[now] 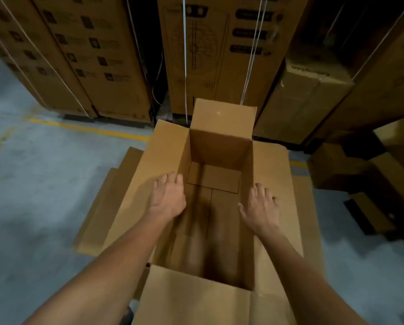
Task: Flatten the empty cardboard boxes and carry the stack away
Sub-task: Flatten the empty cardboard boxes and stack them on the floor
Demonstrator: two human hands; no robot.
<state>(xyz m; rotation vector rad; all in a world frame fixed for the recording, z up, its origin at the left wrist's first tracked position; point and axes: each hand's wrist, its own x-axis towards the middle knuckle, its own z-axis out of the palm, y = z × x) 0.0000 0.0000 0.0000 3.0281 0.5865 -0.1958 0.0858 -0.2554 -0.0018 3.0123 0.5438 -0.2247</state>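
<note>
The left hand (169, 195) is reaching forward with its fingers straight and close together, their tips lying against the upper edge of the open cardboard box's (216, 158) left wall, where the left flap (147, 184) is folding outward. It is gripping nothing; the fingers are stretched flat. The right hand (262, 207) is doing much the same on the other side, fingers spread and extended, palm down over the top of the right wall beside the right flap (273, 174) (whether the palm is actually pressing on the cardboard or hovering just above it cannot be told, as the frame is blurred there). Both bare forearms are coming in from the lower corners of the view.

The box is standing upright on the floor directly below the camera, all four top flaps splayed open, the far flap (223, 116) tilting up and the near flap (191, 299) spreading toward the person. Its inside is holding nothing, and the bottom flaps are showing a seam. Under and to the left of it, flattened cardboard (104, 212) is lying on the grey concrete floor (32, 195). A yellow painted line (90, 130) is running across the floor behind, and tall strapped cartons (86, 55) are standing in rows beyond, with more brown boxes (311, 97) at the right.
</note>
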